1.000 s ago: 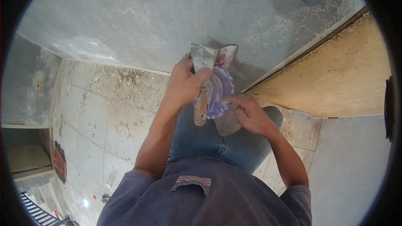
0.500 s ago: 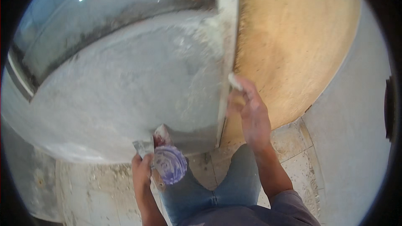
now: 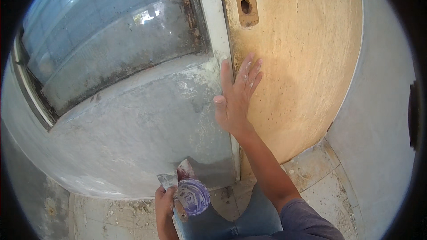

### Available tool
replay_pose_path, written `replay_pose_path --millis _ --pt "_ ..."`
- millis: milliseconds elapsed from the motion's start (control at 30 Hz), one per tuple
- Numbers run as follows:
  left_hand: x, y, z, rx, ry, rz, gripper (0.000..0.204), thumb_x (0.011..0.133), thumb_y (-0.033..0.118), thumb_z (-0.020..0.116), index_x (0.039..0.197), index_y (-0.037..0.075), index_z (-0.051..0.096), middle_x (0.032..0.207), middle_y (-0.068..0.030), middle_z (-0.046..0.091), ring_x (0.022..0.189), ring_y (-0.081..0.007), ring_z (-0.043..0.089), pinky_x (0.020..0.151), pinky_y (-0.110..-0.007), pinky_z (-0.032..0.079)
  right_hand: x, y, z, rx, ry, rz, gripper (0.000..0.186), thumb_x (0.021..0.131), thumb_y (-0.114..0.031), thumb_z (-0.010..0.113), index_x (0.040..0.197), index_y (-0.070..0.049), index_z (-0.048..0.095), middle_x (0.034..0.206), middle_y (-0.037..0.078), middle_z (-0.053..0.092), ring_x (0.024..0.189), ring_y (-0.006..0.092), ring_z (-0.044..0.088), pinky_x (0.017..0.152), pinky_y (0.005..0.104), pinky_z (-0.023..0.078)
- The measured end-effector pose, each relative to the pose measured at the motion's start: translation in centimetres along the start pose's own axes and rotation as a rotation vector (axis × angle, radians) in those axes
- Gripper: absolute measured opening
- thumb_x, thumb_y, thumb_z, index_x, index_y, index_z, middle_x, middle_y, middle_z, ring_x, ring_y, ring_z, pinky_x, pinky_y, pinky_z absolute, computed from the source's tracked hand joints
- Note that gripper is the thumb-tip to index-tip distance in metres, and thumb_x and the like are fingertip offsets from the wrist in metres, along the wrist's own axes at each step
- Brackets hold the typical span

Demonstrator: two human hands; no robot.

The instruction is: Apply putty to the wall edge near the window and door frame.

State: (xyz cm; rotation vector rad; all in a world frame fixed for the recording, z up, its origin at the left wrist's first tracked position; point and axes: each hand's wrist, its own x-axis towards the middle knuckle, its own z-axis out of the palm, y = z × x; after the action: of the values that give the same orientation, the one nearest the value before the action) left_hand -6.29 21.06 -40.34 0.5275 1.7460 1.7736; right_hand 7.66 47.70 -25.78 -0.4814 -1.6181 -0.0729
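Observation:
My left hand (image 3: 164, 202), low in the view, is closed around a putty knife with a grey, smeared blade (image 3: 167, 179). Bunched with it are a second blade (image 3: 186, 170), maroon and white, a wooden handle (image 3: 180, 211) and a round purple tub or lid (image 3: 193, 197) coated with whitish paste. How these sit in my fingers is partly hidden. My right hand (image 3: 238, 100) is raised, its fingers spread. Its index fingertip lies against the white door frame (image 3: 214, 22), a little white paste at the tip; the other fingers reach over the wooden door.
A tan wooden door (image 3: 307, 62) with a cutout lock plate (image 3: 246, 2) stands right of the frame. Left of it is a grey plastered wall (image 3: 133, 138) below a dirty glass window (image 3: 106, 31). Debris is scattered on the tiled floor (image 3: 120, 222). Another grey wall (image 3: 387, 106) rises at right.
My right hand has moved up and left onto the door frame, its fingers opening out. The view has shifted, bringing more window and the lock plate in. My left hand keeps its hold.

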Motion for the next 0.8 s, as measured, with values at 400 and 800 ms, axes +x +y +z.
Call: replay_pose_path --millis 400,800 --pt "0.6 -0.9 -0.3 -0.043 -0.043 -0.033 0.022 0.081 0.012 0.062 0.097 -0.003 0.062 0.084 -0.0065 0.064 0.070 -0.0139 0.058 0.065 -0.028 0.046 -1.2 0.7 0.3 -0.092 -0.052 0.013 0.083 0.092 -0.066 0.010 0.140 -0.005 0.039 0.152 0.030 0.000 0.137 0.0533 -0.008 0.105 0.0654 -0.007" --pt "0.4 -1.2 -0.4 -0.044 -0.033 -0.045 0.023 0.080 0.012 0.062 0.097 -0.004 0.062 0.084 -0.0071 0.064 0.069 -0.0149 0.059 0.064 -0.029 0.047 -6.3 1.5 -1.3 -0.206 -0.148 -0.098 0.068 0.094 -0.062 0.023 0.137 -0.014 0.047 0.151 0.032 0.006 0.137 0.0556 -0.002 0.105 0.0677 0.001"
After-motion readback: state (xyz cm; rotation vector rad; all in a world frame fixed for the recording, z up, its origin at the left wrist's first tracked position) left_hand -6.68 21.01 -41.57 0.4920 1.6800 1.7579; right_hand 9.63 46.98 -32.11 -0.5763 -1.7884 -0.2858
